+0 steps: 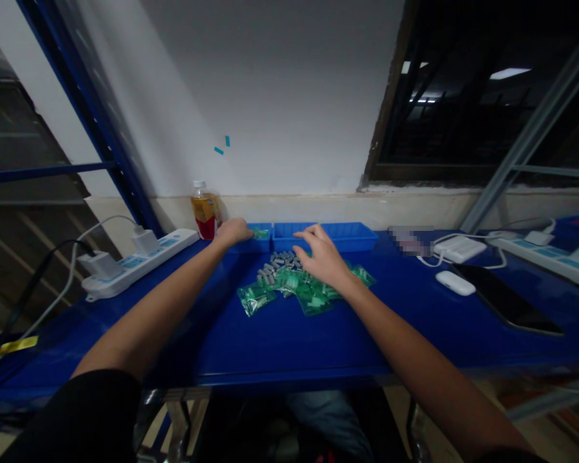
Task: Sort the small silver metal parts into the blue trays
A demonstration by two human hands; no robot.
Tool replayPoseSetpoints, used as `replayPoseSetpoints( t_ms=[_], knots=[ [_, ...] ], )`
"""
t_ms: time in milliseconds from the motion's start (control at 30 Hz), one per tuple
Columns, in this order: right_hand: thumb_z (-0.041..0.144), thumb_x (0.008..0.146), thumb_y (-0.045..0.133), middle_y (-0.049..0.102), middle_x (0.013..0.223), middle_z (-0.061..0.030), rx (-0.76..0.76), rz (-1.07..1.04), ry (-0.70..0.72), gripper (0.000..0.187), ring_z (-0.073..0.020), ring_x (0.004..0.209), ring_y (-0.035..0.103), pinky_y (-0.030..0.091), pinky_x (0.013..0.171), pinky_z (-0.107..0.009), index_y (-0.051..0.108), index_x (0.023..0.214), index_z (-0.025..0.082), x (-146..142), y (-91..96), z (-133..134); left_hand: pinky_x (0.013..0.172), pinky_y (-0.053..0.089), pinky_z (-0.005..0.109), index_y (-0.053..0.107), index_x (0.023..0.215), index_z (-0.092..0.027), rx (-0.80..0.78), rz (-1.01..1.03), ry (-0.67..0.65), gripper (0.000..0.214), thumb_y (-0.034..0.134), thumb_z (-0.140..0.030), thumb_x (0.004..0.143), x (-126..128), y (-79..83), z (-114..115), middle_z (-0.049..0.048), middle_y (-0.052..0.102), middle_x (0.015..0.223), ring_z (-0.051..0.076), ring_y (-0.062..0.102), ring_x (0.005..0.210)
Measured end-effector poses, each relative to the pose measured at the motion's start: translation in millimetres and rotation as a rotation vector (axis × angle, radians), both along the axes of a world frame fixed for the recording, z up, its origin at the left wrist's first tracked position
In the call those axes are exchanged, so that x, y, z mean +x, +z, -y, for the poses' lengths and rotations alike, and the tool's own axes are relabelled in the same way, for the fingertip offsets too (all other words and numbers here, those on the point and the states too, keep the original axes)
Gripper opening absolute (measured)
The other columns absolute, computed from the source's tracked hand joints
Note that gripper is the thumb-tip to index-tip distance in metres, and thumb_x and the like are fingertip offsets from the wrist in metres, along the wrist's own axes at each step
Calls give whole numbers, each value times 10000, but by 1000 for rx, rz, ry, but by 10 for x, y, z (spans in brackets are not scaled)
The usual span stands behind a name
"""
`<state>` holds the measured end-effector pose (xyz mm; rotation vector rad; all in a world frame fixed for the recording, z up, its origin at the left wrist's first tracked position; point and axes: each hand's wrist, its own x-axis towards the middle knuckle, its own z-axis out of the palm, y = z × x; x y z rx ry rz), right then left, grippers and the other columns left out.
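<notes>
My left hand [233, 232] reaches over the left blue bin [248, 246], where green packets [261, 233] show inside. Its fingers point down and away, so I cannot see whether they hold anything. My right hand [320, 252] hovers above the pile in front of the long blue bin [350, 238], thumb and fingers apart, with nothing seen between them. Beneath it lie small grey cylinder-like pieces [269, 274], heaped behind several green see-through packets [257, 298]. The right hand and forearm hide part of this heap.
A drink bottle [205, 209] stands behind my left hand. Power strips [145, 262] with plugged-in chargers lie at both sides. To the right are a white earbud case [455, 283], a black phone [509, 301] and a white charger [460, 248] with its cable. The blue table [270, 347] ends close to me.
</notes>
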<state>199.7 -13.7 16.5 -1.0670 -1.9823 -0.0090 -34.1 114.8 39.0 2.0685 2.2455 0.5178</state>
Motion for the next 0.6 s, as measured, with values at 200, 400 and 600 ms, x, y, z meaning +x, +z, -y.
replayPoseSetpoints(
  t_ms=[200,400,600],
  knots=[
    [274,855,524,504,1018,-85,-39,44,-6,270,-212,1001,519,417,914,-374,614,1088,173,-22,-22,6,713,481,335,720,947,-159,24,-52,30,401,510,-461,788,-13,-9,102,170,691,992,314,639,915],
    [291,862,527,515,1009,-83,-72,91,-23,261,-209,986,515,417,890,-377,619,1075,171,-22,-33,-2,865,427,436,692,960,-108,111,-169,-14,401,586,-444,768,160,49,374,219,633,1092,391,496,1129],
    [308,877,528,565,1002,-96,-119,226,-30,266,-222,1005,512,400,888,-369,626,1076,161,-10,-63,-17,883,439,384,684,797,-160,398,140,-498,321,521,-432,846,271,61,1102,124,638,885,304,531,1061]
  ],
)
